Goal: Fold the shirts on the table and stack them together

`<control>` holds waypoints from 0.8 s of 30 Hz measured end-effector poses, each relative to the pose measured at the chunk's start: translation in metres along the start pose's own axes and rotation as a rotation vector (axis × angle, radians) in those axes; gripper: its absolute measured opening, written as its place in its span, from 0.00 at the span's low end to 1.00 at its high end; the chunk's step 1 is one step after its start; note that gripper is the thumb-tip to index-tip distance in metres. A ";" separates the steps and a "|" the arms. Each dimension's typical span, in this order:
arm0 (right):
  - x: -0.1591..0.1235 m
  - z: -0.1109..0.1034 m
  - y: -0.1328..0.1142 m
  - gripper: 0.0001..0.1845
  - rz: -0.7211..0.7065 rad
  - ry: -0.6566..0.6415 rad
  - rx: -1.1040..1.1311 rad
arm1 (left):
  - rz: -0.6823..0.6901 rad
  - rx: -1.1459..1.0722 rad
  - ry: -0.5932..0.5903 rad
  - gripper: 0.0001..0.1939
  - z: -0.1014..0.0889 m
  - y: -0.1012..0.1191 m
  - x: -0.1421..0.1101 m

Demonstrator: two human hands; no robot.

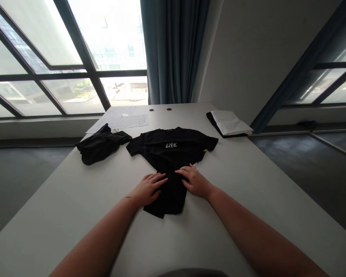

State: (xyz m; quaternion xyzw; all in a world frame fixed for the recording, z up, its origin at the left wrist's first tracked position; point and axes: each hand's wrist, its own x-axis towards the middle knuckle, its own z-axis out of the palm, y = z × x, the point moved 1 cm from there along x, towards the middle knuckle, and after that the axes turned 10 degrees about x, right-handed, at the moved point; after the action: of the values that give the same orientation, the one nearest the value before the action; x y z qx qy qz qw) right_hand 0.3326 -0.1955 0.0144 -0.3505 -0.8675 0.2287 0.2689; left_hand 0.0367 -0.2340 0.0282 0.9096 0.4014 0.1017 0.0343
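A black T-shirt with white lettering "LIFE" lies spread on the white table, its lower part bunched narrow toward me. My left hand rests flat on the shirt's lower left side, fingers stretched out. My right hand lies flat on the lower right side, fingers spread and pointing left. Neither hand grips the cloth.
A crumpled black garment lies at the left edge of the table. Sheets of paper sit at the far left. A folded white cloth on a black one lies at the far right. Windows and a curtain stand behind.
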 end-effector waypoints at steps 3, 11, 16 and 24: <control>-0.009 0.000 -0.016 0.18 -0.018 0.054 -0.022 | -0.068 0.017 -0.048 0.41 0.001 0.017 -0.002; -0.045 -0.009 -0.032 0.12 -0.116 0.308 0.238 | -0.230 0.022 -0.033 0.14 -0.001 0.022 0.018; -0.083 -0.027 -0.033 0.07 0.105 0.343 0.325 | -0.243 -0.221 0.172 0.06 -0.004 0.009 -0.001; -0.137 -0.054 -0.026 0.03 0.309 0.255 0.186 | -0.347 -0.542 0.110 0.14 -0.027 -0.008 -0.078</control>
State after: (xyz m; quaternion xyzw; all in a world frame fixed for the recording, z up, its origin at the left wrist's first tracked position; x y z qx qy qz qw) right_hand 0.4372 -0.3013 0.0284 -0.4793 -0.7374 0.3000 0.3695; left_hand -0.0263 -0.2864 0.0406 0.7786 0.5100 0.2465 0.2701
